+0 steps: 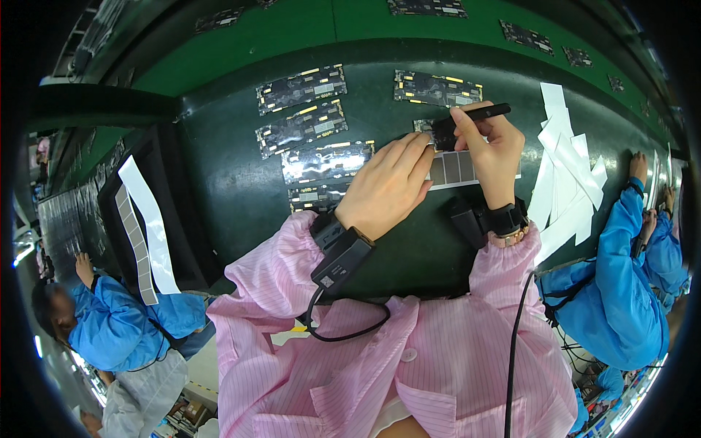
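The work in hand looked like a placing or pressing step, done on a dark circuit board [423,127] lying at the middle of the green bench [241,182], largely covered by the hands. The right hand [493,150] gripped a black pen-like tool [489,111] between thumb and fingers, tilted, its tip hard to make out. The left hand [388,182] lay palm down with its fingers together, fingertips at the board's near edge; whether they pinched anything, I could not tell. The next move seemed to call for a steady left hand and a light, accurate touch from the tool. The board, where it showed, was flat and black with small pale parts. Just nearer, a strip [460,168] of grey-brown squares with a pale margin ran rightward from the left hand to the right wrist. Other boards [303,130] lay to the left, and loose white strips [558,175] were heaped to the right.
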Motion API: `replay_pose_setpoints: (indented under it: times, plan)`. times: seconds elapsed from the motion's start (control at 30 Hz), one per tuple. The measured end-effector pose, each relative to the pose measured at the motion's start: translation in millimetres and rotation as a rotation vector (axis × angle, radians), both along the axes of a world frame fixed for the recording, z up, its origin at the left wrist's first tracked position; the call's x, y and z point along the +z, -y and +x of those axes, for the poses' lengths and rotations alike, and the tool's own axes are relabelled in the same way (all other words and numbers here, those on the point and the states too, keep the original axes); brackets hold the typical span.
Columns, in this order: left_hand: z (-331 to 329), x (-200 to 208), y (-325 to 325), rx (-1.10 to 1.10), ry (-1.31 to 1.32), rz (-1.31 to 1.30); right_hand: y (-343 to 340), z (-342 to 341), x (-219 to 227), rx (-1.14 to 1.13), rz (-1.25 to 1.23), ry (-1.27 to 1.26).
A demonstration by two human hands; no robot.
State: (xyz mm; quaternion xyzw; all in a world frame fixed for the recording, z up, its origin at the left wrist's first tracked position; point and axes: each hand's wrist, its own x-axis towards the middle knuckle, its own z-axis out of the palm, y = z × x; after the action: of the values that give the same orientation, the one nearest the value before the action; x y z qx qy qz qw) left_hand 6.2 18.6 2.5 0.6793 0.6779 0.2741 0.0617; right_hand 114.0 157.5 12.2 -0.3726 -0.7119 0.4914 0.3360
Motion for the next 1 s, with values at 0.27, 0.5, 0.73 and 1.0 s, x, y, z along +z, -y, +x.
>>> replay_pose_setpoints:
  times: [0.27,0.5,0.73,1.0]
  plan:
    - [1.0,-0.3,-1.0,0.010,0.009,-0.008,-0.1,2.2,-1.9,0.034,-0.023,0.048]
    - [1.0,2.3,-6.2,0.010,-0.033,-0.043,4.7,8.8,0.9,-0.058,0.007,-0.085]
    - [15.8,13.6,13.5,-0.037,-0.015,-0.022,22.9,39.8,5.4,0.045,0.003,0.061]
    - [28.1,8.3,19.9,-0.028,-0.012,-0.082,25.1,41.6,-1.7,0.031,0.010,0.037]
